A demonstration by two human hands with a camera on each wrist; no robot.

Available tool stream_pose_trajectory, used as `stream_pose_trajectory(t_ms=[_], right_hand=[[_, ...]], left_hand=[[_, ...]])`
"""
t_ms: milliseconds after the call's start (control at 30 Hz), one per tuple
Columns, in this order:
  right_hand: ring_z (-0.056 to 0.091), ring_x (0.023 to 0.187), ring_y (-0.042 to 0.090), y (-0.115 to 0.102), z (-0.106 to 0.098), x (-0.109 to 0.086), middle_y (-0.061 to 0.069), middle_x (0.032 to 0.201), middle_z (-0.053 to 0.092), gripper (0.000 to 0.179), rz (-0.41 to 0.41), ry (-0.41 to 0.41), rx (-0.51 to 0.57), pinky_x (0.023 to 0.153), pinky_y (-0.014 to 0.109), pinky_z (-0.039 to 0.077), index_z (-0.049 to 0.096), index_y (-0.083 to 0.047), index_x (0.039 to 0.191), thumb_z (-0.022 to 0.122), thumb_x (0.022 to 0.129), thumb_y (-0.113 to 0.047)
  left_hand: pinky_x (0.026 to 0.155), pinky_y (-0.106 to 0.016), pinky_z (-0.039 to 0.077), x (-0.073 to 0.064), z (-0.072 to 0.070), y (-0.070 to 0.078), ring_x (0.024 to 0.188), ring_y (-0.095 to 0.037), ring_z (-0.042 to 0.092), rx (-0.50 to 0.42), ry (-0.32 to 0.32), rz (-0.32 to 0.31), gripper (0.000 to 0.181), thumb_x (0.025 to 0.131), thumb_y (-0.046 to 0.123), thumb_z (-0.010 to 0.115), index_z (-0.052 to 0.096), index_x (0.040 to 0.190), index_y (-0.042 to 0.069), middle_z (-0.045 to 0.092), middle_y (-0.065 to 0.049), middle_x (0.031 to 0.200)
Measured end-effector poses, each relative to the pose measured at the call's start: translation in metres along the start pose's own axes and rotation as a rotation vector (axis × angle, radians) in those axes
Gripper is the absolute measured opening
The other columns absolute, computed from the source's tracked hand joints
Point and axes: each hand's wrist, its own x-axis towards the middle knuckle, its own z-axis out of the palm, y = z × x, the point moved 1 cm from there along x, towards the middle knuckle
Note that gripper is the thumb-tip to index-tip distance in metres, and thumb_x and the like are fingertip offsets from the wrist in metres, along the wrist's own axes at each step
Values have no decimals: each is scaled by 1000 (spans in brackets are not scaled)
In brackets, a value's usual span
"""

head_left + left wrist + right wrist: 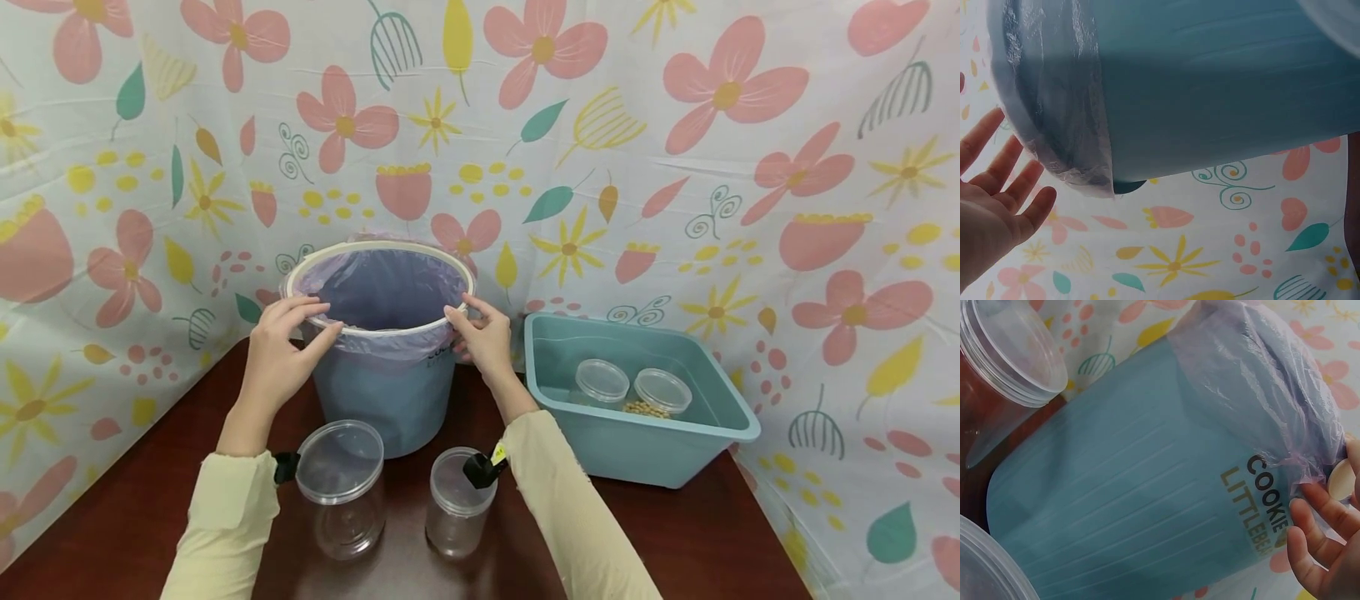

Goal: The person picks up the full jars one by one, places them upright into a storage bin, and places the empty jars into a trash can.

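Note:
A blue trash can [382, 400] stands upright on the table, lined with a thin purple plastic bag [420, 344] folded down over its outside. A cream ring [397, 331] sits around its mouth. My left hand [279, 350] lies at the ring's front left, fingers extended and fingertips touching the rim; the left wrist view shows these fingers [1007, 165] spread beside the bag-covered edge. At the right side, my right hand [483, 337] pinches the ring's edge. In the right wrist view its fingers [1319, 534] bend beside a gathered part of the bag, near the printed lettering.
Two clear lidded jars, a larger one [341, 492] and a smaller one [460, 508], stand in front of the can. A teal basin [637, 450] at right holds two lidded containers, one [660, 392] with small beige pieces. Flowered cloth [465, 125] hangs behind.

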Motion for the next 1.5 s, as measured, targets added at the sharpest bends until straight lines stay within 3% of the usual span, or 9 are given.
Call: stream_pose_trajectory(t_ms=[333, 733, 967, 1067, 1267, 1500], right_hand=[[54, 42, 19, 0, 1, 0, 17, 64, 62, 46, 2, 4, 10, 37, 24, 41, 57, -13, 122, 69, 79, -27], [56, 45, 25, 1, 0, -2, 21, 67, 61, 49, 9, -6, 27, 38, 24, 42, 55, -11, 124, 68, 80, -29], [56, 47, 30, 2, -1, -1, 25, 68, 61, 47, 5, -35, 72, 38, 25, 42, 55, -13, 123, 68, 80, -28], [56, 48, 34, 1, -2, -1, 27, 69, 61, 47, 6, -40, 68, 38, 26, 42, 54, -13, 124, 67, 81, -26], [55, 49, 34, -12, -2, -8, 29, 71, 60, 44, 21, -32, 51, 40, 27, 43, 53, -9, 124, 65, 83, -20], [52, 40, 15, -25, -1, -17, 27, 68, 60, 44, 14, -36, 59, 40, 25, 42, 52, -5, 125, 63, 85, -16]], left_hand=[[84, -46, 35, -19, -4, 4, 99, -32, 50, 2, 24, 21, 25, 69, 2, 74, 67, 92, -5, 61, -17, 98], [81, -44, 38, -50, -10, 8, 99, -29, 50, 25, -45, -2, 26, 68, 2, 74, 67, 92, -4, 61, -15, 100], [83, -18, 35, -67, -8, 12, 94, -24, 54, 5, -80, -12, 26, 67, 0, 75, 68, 92, -1, 61, -11, 97], [82, -12, 33, -73, -6, 14, 92, -23, 55, 0, -97, -5, 26, 66, 0, 75, 68, 91, 0, 62, -10, 95], [80, -19, 38, -84, 0, 12, 92, -20, 56, 17, -149, -20, 24, 68, 4, 75, 68, 91, 3, 62, -5, 95], [75, -36, 45, -98, 8, 8, 93, -19, 56, 61, -251, -71, 24, 72, 12, 75, 68, 93, 6, 61, -2, 97]])
